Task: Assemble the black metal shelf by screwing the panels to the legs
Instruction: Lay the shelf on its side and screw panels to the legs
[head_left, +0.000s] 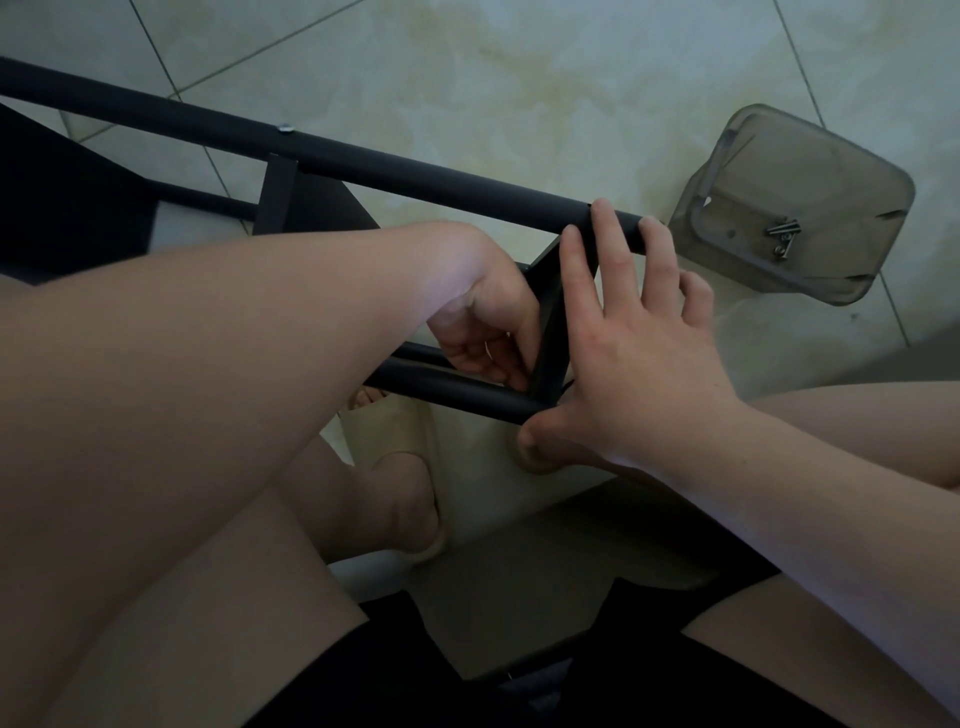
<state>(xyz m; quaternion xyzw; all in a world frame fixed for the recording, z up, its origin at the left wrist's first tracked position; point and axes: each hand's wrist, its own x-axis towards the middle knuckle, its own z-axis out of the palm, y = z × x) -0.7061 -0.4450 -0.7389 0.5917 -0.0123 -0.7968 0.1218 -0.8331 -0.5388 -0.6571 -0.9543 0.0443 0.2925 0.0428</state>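
1. The right hand (639, 353) is spreading wide over the end of the shelf, holding nothing. Its fingertips (602, 213) are pressing on the upper leg (415, 174) and its thumb is reaching down to the lower leg (447, 389). I judge it is bracing the two legs so the joint is not shifting.
2. The left hand (488, 332) is reaching in from the other side, fingers curling against the panel (550, 322) where it is meeting the lower leg. I cannot tell whether it is pinching a screw or only steadying the edge.
3. The shelf is lying on its side on the tiled floor (519, 78) between the person's knees, probably so the joints are facing up within reach.
4. The legs are showing as round, matte black tubes; the panel is thin, flat black sheet metal, standing on edge between them. A bright screw head (284, 128) is already sitting in the upper leg further left.
5. Spare screws (783, 236) — short, grey, metallic — are lying in a smoky translucent plastic tub (691, 218) with rounded corners. It is sitting just beside the upper leg's end, likely to stay near the right hand.
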